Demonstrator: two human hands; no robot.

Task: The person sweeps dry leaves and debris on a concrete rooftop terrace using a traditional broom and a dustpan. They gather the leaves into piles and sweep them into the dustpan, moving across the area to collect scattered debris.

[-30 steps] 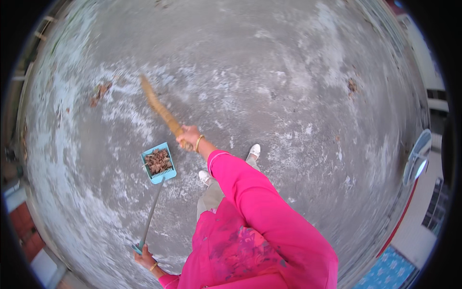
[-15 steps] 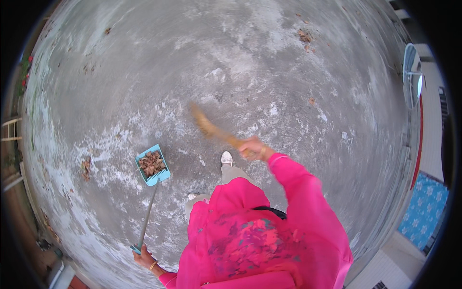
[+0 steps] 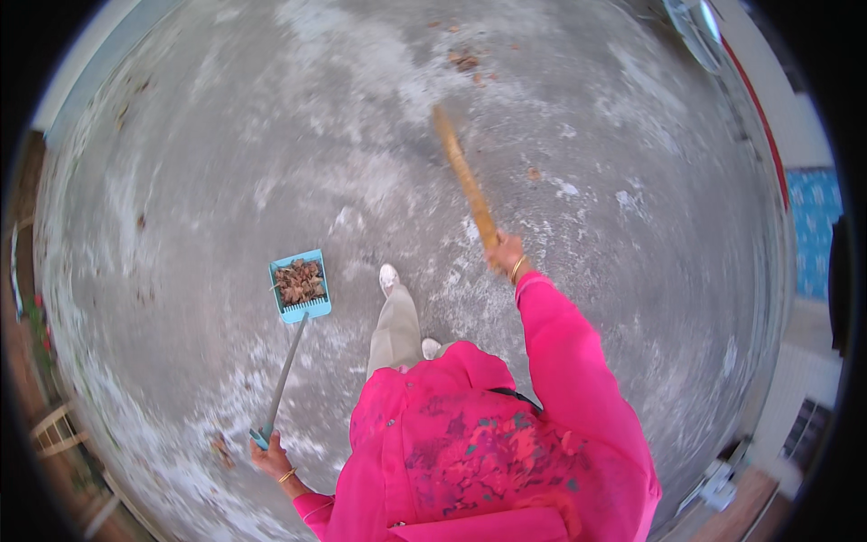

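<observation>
My left hand (image 3: 271, 459) is closed round the top of the grey pole of a light-blue dustpan (image 3: 294, 315). The pan lies at the far end of its handle, left of my feet, with a heap of dry brown leaves (image 3: 300, 281) inside. In my right hand (image 3: 506, 254), the fingers are wrapped round a yellow-brown broom (image 3: 467, 177), which points forward and slightly left. Its far tip is blurred and is close to the ground; whether it touches cannot be made out. Beyond that tip lies a small cluster of dry leaves (image 3: 464, 61).
Grey, white-stained concrete (image 3: 226, 199) spreads all round. Single leaves lie at right (image 3: 534, 173) and a few more at lower left (image 3: 222, 449). A round mirror-like disc (image 3: 695, 32) and a wall stand at far right; a wooden chair-like frame (image 3: 58, 433) is at the left edge.
I have stepped forward, the other foot now leading. The broom has swung from pointing left to pointing forward. The dustpan moved along with me, and the far leaf cluster appears more to the left.
</observation>
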